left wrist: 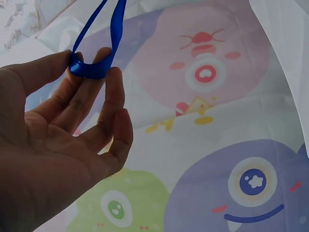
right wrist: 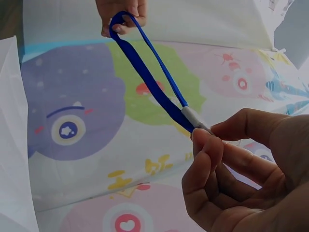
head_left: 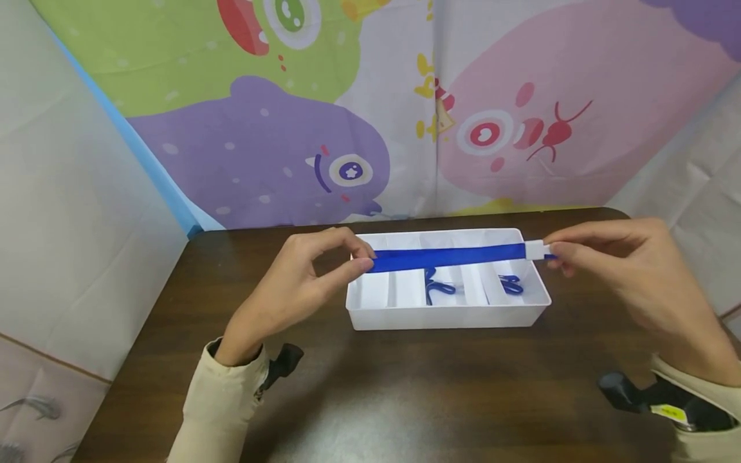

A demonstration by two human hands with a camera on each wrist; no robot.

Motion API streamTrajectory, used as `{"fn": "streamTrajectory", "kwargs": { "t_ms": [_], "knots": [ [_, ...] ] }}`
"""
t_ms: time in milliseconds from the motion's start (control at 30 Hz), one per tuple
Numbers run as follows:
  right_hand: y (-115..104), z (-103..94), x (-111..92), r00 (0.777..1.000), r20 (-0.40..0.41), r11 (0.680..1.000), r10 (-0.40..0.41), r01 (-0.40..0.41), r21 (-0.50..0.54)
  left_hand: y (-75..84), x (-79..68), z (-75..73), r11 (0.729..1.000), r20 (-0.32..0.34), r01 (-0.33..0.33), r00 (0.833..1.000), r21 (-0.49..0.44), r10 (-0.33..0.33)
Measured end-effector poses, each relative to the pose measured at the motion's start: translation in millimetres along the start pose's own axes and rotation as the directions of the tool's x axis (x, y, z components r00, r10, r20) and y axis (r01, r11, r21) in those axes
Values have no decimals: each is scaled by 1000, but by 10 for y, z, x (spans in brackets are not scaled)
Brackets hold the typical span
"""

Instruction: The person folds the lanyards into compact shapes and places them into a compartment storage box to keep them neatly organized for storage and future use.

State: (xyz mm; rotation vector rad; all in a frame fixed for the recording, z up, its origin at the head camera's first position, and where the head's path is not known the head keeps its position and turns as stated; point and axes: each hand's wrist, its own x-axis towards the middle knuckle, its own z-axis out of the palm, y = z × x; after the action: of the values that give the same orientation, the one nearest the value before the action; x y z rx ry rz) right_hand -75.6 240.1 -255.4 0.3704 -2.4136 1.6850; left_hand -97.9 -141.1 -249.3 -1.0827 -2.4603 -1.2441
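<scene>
A blue strap loop (head_left: pixel 448 257) with a white clasp (head_left: pixel 535 249) at one end is stretched between both hands over a white box. My left hand (head_left: pixel 295 276) holds the loop's bend at the thumb and fingertips; in the left wrist view the blue band (left wrist: pixel 91 70) curves around there. At the other end, my right hand (head_left: pixel 631 270) pinches the strap just past the clasp. The right wrist view shows the white clasp (right wrist: pixel 194 118) right at the right fingertips, with both sides of the loop running to the left hand (right wrist: pixel 126 14).
The white box (head_left: pixel 451 318) with dividers stands on a dark wood table (head_left: pixel 405 392). One compartment holds a folded blue strap (head_left: pixel 442 289), another a second blue strap (head_left: pixel 511 285). Behind the table hangs a cartoon-printed cloth (head_left: pixel 405 141).
</scene>
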Motion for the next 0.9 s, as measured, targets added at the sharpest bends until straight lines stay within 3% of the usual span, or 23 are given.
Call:
{"fn": "streamTrajectory", "kwargs": {
  "t_ms": [367,533,767,900],
  "knots": [
    [-27,3,5,1000,-17,992,-12,9,-123,-9,-12,-10,999,12,-51,999,7,51],
    [-22,-1,-4,1000,-27,996,-15,13,-89,-18,-16,-12,994,22,-108,994,9,108],
    [-22,-20,-24,999,-45,991,-5,-1,-134,-9,-20,2,979,13,-152,988,138,151],
    [-32,-25,-32,999,-48,985,-7,-2,-170,-5,-19,-11,977,17,-149,989,151,148]
  ]
}}
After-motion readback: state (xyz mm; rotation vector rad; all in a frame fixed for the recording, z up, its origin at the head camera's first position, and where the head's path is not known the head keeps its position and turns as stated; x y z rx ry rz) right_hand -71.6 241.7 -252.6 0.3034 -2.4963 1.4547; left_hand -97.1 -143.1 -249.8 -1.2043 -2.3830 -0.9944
